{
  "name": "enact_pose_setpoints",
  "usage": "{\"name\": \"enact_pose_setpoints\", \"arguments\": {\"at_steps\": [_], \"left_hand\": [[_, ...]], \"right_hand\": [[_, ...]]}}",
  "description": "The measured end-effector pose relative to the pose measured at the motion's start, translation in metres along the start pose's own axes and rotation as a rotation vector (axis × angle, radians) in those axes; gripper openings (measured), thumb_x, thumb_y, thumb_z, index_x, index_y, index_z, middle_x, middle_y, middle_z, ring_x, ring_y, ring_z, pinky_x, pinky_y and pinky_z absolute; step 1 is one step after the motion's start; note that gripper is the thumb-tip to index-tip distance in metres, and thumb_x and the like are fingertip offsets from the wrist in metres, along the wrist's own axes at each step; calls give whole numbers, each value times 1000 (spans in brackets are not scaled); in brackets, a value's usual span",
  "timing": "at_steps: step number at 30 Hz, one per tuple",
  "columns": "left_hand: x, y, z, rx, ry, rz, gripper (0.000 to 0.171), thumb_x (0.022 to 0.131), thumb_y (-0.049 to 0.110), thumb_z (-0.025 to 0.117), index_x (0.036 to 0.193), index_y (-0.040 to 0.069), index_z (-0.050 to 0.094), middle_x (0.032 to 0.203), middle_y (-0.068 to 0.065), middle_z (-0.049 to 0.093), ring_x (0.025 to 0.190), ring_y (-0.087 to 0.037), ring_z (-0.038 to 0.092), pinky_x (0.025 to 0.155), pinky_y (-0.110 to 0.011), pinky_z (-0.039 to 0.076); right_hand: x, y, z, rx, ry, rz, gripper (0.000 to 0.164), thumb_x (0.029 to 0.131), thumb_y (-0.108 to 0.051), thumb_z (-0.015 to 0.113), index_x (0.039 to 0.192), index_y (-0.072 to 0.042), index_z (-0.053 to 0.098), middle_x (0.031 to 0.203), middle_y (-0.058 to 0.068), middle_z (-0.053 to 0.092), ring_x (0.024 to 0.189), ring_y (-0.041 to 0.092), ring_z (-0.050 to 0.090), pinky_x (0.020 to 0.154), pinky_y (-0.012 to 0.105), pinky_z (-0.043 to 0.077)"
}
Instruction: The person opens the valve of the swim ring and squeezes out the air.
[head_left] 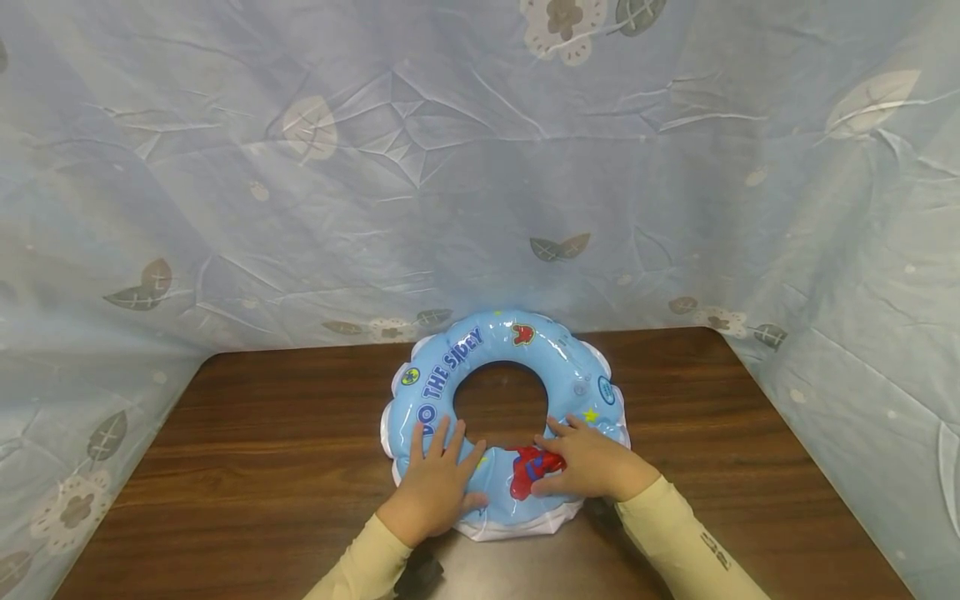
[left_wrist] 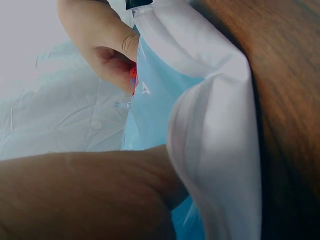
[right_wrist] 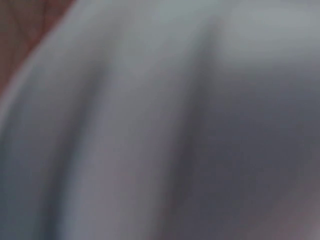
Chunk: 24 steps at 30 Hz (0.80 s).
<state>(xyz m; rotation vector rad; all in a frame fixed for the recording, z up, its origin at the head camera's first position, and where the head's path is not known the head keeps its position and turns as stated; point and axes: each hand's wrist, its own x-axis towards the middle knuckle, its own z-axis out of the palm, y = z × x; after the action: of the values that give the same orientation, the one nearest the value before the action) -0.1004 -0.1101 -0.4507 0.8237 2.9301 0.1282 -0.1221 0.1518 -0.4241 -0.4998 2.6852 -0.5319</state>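
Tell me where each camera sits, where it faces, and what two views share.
Head: on the head, facing forward and down at the inflatable ring and table; left hand, right hand and sleeves show.
Left wrist: on that wrist, facing across the ring's white edging; part of the left hand at lower left, apparently the right beyond.
Right wrist: on that wrist, facing blurred pale folds close up; no hand clearly shows.
Head and left wrist share the ring and table.

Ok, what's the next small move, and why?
Perhaps press gently down on the ring: the left hand lies spread on its near-left part and the right hand rests on its near-right part, so pressure could be even.
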Motion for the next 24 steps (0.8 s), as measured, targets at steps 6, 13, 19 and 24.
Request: {"name": "enact_pose_setpoints", "arguments": {"at_steps": [6,13,19,24], "left_hand": [[1,0,0,-12,5,3,71,97,56,64,153,15,51,162,-25,37,153,-49,23,118,-74,10],[1,-1,2,-45,-19,-7,72,98,55,63,155,14,49,163,-25,34,154,-49,19,118,-74,7],[2,-1,4,-30,-24,-18,73,97,57,63,156,17,48,164,-23,34,155,-47,18,119,-73,6],[2,-1,3,-46,-30,-23,73,97,57,63,156,17,47,165,-23,33,155,-47,16,119,-73,4]], "right_hand": [[1,2,1,0,-1,-4,80,79,-53,83,145,-13,62,161,19,43,149,53,29,101,71,45],[2,2,2,1,1,-3,80,78,-54,83,145,-13,62,161,18,43,149,53,29,101,71,45],[1,1,1,0,0,-3,81,79,-54,82,145,-13,62,161,18,43,149,52,29,102,72,43],[1,1,1,2,1,1,82,78,-54,82,146,-13,61,161,18,42,149,52,29,102,71,44]]}}
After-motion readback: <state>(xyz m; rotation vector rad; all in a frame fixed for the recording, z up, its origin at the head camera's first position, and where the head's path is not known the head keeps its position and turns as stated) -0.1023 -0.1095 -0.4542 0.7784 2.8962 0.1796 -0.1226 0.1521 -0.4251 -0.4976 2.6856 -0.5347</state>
